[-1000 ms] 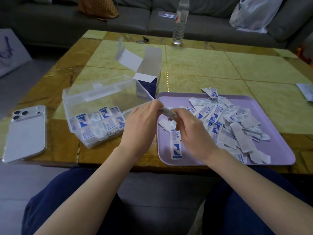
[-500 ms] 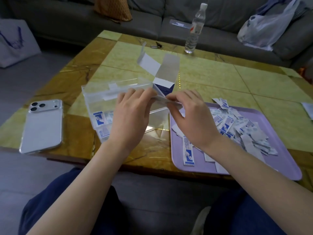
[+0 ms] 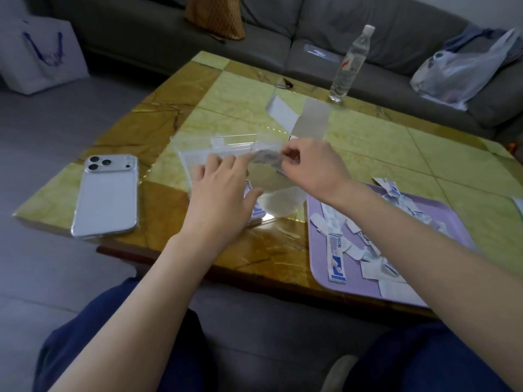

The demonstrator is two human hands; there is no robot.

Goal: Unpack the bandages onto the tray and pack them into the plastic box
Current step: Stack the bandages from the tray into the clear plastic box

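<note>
My right hand (image 3: 314, 165) pinches a small blurred stack of bandages (image 3: 267, 158) above the clear plastic box (image 3: 278, 198). My left hand (image 3: 223, 193) hovers over the box's left half with its fingers spread, the index fingertip at the stack's left end and the thumb well apart from it. This hand hides most of the bandages in the box; a few blue-and-white ones (image 3: 258, 207) peek out by the thumb. To the right lies the lavender tray (image 3: 318, 267) with several loose bandages (image 3: 336, 250). The opened cardboard bandage box (image 3: 311, 120) stands behind the plastic box.
A white phone (image 3: 106, 193) lies left of the box on the yellow tiled table (image 3: 424, 154). At the table's far edge stand a water bottle (image 3: 351, 63) and a small dark object (image 3: 284, 83). Behind is a grey sofa with a plastic bag (image 3: 458, 72); a white paper bag (image 3: 42, 55) sits on the floor.
Both hands carried the bandage stack from over the tray's left edge to above the plastic box. My left hand's grip has loosened into spread fingers. The view has swung left.
</note>
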